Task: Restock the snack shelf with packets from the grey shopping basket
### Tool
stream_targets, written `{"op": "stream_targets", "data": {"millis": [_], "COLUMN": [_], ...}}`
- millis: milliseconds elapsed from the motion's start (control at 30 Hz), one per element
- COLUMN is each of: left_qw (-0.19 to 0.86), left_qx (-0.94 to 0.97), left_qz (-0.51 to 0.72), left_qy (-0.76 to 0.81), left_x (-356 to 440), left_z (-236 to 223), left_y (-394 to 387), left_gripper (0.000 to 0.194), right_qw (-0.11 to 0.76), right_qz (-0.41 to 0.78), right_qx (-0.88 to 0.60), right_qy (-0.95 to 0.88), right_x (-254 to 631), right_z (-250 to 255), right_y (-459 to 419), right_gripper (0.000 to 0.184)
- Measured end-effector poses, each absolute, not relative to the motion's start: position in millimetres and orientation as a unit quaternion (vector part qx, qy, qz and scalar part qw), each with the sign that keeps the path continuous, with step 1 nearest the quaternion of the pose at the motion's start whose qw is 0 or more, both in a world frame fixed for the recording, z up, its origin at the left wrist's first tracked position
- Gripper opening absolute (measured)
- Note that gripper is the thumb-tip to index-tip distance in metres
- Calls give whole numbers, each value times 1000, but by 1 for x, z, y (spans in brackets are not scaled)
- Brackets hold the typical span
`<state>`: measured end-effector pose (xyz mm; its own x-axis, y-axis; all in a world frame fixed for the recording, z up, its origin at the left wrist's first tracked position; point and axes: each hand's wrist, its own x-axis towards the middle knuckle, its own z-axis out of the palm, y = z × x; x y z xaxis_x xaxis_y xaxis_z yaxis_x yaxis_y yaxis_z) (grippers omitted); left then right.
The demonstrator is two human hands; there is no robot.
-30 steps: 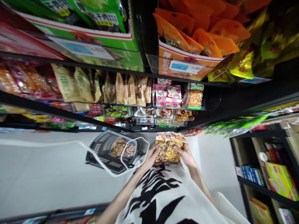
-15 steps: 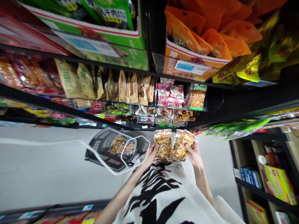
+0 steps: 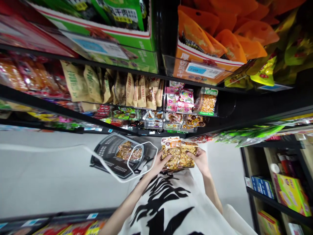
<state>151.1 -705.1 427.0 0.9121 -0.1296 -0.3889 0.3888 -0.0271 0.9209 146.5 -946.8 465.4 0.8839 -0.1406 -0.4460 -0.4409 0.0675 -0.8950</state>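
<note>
Black shelves (image 3: 254, 107) packed with snacks rise in front of you in the head view, above a pale grey floor (image 3: 61, 186). On the upper level, a green carton (image 3: 137, 52) and an orange carton (image 3: 183, 70) hold packets behind price labels. Below them stand tan pouches (image 3: 93, 85), with pink packets (image 3: 186, 98) just beside.

Your left hand (image 3: 158, 163) is curled around the left edge of a clear-fronted snack bag (image 3: 172, 155), thumb laid across its front. Your right hand (image 3: 200, 160) grips a second snack bag (image 3: 188, 156) by its right side, thumb on the front and fingers mostly hidden behind. Both bags are together between your hands, in front of your white shirt (image 3: 195, 195) with its black pattern; their exact count is hard to tell.

Your forearms reach forward from either side of your body, converging at the bags, elbows apart. Left of your left hand, a dark basket (image 3: 104, 151) sits on the floor with snack packets (image 3: 124, 150) inside. A white cord (image 3: 96, 156) crosses in front of it.
</note>
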Motion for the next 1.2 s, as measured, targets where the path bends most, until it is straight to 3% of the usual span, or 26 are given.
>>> {"op": "stream_targets", "data": {"millis": [267,367,467,567,633,733,900,1200], "left_qw": [691,698,689,678,683,690,668,667], "left_qx": [678,676,697,715,710,697,713,709], "left_qz": [-216,-216,-191,-165,-168,-189,-211,-227], "left_qy": [128,96,56,28,32,44,-31,-28], "left_x": [148,151,152,150,148,145,146,147], "left_z": [420,428,430,427,424,426,439,446], "left_y": [-700,-704,-707,-707,-705,-702,-700,-693], "left_gripper": [55,52,50,48,48,49,53,44], "right_qw": [846,830,747,664,651,699,784,831], "right_qz": [-16,56,112,65,30,40,124,99], "right_qx": [-471,-506,-631,-728,-738,-687,-571,-488], "right_qy": [249,228,176,158,177,195,210,249], "right_x": [124,129,137,140,138,134,126,114], "right_z": [469,471,469,462,458,455,450,436], "right_y": [-982,-953,-918,-898,-893,-893,-897,-912], "right_gripper": [39,51,44,37,44,58,47,46]}}
